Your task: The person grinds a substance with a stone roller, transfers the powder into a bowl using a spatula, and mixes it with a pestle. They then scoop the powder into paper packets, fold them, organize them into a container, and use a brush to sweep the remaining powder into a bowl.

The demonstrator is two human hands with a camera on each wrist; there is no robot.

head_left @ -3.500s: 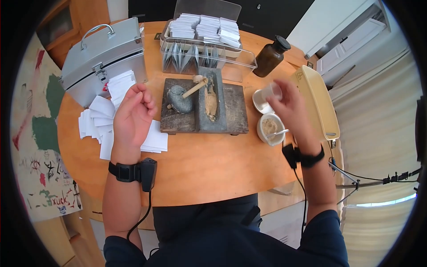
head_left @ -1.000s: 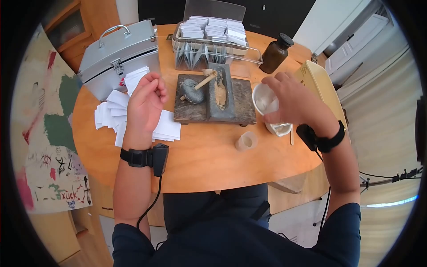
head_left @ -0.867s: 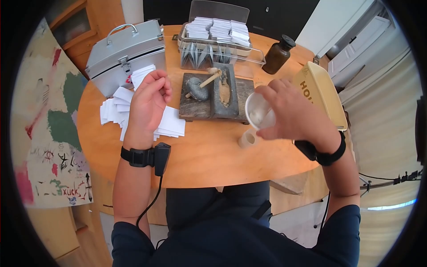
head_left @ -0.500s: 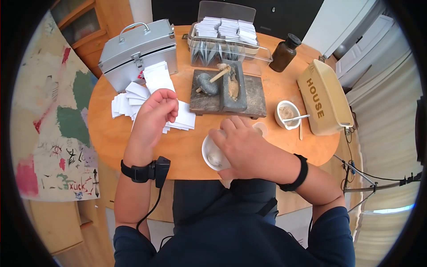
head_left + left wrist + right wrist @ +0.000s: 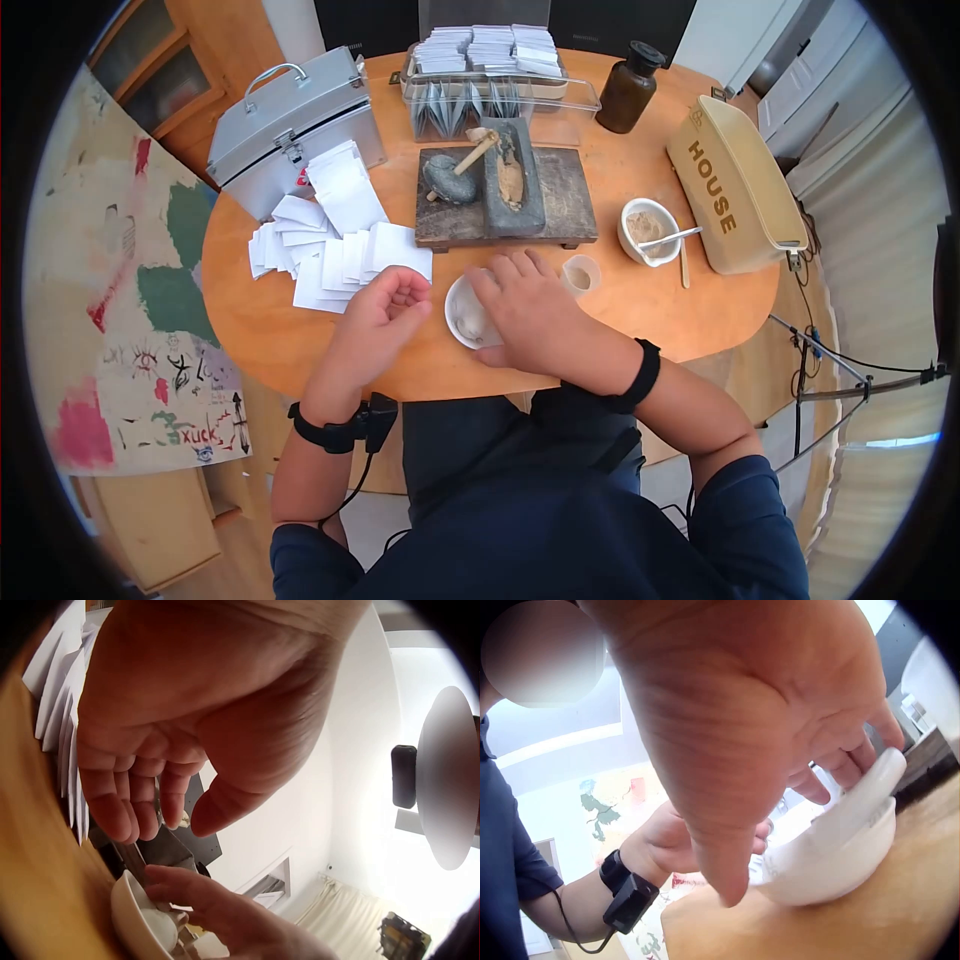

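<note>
Progress: tan powder (image 5: 511,184) lies in the stone trough (image 5: 533,203) and also in the far-right mortar (image 5: 632,249), where a white-handled tool (image 5: 674,238) leans; so some powder looks already ground and portioned. No tan powder visible in the near white mortar (image 5: 457,304), just a white pestle (image 5: 859,796) lying in it, so work with this one looks barely begun; how much remains, can't tell. Near mortar is at the table's near edge, under the palm side of the right hand (image 5: 535,315), which grips it with thumb at the near rim, fingers at the far. Left hand (image 5: 378,325) just left of it, empty, fingers loosely curled. Small plastic cup (image 5: 581,274) just right of the right hand's fingers.
</note>
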